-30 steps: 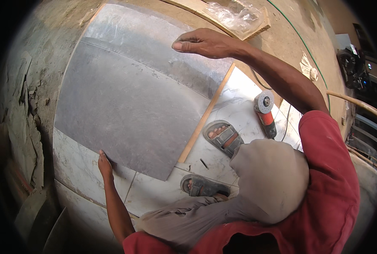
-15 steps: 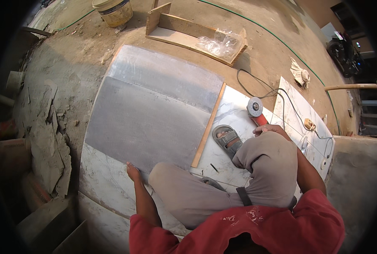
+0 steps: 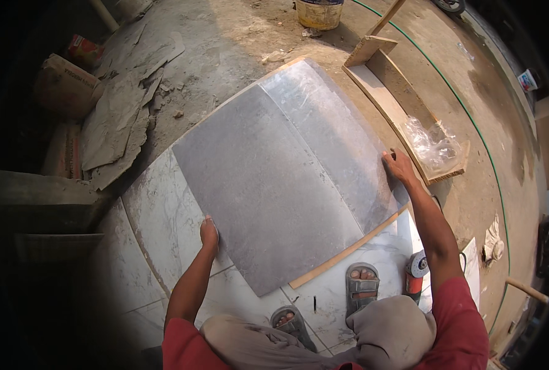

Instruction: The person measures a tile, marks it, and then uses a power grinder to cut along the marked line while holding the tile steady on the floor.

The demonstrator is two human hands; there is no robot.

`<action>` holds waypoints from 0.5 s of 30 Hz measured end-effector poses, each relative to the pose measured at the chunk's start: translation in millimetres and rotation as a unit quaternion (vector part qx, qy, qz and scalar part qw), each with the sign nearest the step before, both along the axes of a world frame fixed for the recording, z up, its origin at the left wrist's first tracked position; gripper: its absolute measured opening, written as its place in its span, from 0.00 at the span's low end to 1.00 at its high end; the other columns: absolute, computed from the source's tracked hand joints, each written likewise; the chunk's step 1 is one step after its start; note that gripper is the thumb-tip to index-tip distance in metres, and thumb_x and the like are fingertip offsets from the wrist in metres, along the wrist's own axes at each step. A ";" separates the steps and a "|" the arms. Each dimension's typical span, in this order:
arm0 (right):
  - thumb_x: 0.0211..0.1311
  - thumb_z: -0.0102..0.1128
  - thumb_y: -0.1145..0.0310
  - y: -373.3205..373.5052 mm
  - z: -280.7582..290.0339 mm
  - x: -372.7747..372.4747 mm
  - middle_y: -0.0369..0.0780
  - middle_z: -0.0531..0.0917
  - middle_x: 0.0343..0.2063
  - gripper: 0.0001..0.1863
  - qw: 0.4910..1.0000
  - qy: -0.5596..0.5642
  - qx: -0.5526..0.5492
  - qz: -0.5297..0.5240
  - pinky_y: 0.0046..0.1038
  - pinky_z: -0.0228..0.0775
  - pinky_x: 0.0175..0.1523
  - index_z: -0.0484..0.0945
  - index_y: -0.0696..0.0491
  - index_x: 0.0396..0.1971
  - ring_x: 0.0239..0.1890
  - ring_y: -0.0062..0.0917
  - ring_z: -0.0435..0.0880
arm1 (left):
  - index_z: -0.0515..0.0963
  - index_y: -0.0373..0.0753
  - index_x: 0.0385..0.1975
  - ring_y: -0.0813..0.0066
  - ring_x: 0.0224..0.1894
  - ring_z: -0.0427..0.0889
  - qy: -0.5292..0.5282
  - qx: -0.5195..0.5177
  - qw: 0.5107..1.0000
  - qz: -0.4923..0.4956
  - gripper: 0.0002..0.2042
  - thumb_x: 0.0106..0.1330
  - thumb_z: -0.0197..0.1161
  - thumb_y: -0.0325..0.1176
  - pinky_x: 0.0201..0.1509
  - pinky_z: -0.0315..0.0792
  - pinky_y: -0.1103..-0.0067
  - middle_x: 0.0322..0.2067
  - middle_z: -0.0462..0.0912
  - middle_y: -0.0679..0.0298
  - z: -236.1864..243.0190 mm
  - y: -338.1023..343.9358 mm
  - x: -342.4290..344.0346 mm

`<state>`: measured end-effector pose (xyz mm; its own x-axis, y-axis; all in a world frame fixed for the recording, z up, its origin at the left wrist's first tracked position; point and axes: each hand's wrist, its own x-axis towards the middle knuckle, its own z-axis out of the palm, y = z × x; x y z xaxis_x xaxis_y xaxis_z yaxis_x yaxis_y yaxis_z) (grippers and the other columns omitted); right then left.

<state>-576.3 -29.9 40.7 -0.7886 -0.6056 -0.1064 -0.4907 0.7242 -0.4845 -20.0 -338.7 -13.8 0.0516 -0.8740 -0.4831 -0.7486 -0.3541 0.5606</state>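
Two large grey tiles lie side by side, a wider left one (image 3: 249, 179) and a narrower right one (image 3: 330, 123), with a straight seam between them. My left hand (image 3: 209, 235) is closed on the left edge of the wider tile, fingers partly hidden. My right hand (image 3: 400, 166) grips the outer right edge of the narrower tile, arm stretched out. Beneath their near edge a strip of wood (image 3: 342, 254) shows. An angle grinder (image 3: 415, 276) with a red body and a disc rests beside my right forearm, on white marbled tiles (image 3: 176, 216).
My sandalled feet (image 3: 362, 287) stand on the white tiles, a small dark stick (image 3: 315, 303) between them. A wooden trough (image 3: 388, 92) holding clear plastic (image 3: 431, 145) lies beyond the tiles. Broken sheets (image 3: 123, 126) are at the left, a bucket (image 3: 319, 13) far off, and a green hose (image 3: 471, 117) right.
My right hand has let go of the grinder and reached to the narrower tile's far edge. My left hand stays at the wider tile's edge. The view has turned to the left.
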 end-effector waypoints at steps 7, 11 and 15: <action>0.61 0.56 0.41 -56.8 -31.2 -16.3 0.59 0.81 0.32 0.33 0.999 -0.049 -0.012 -0.019 0.43 0.69 0.43 0.78 0.65 0.31 0.37 0.48 0.81 | 0.77 0.29 0.50 0.57 0.49 0.79 0.099 -0.044 0.970 0.217 0.27 0.73 0.45 0.50 0.55 0.69 0.67 0.45 0.82 0.50 -0.5 18.7 -12.3; 0.59 0.57 0.42 -58.8 -33.9 -18.0 0.56 0.80 0.25 0.32 0.994 -0.047 -0.063 -0.073 0.43 0.68 0.40 0.77 0.64 0.23 0.31 0.47 0.80 | 0.81 0.28 0.42 0.56 0.42 0.81 0.045 -0.100 0.953 0.281 0.27 0.72 0.49 0.52 0.48 0.71 0.66 0.39 0.84 0.50 -12.6 12.2 -15.6; 0.60 0.58 0.45 -55.5 -37.3 -18.6 0.52 0.76 0.19 0.32 0.992 -0.036 -0.098 -0.063 0.41 0.64 0.34 0.74 0.66 0.21 0.24 0.35 0.73 | 0.82 0.28 0.37 0.55 0.39 0.81 0.107 -0.109 0.929 0.337 0.26 0.71 0.51 0.51 0.46 0.71 0.65 0.36 0.84 0.50 -19.3 12.7 -12.4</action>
<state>-595.0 -85.4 3.4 -0.8541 -0.5172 -0.0545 -0.3612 0.6654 -0.6533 -32.3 -326.0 -33.1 0.5459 -0.7564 -0.3603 -0.2612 -0.5623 0.7846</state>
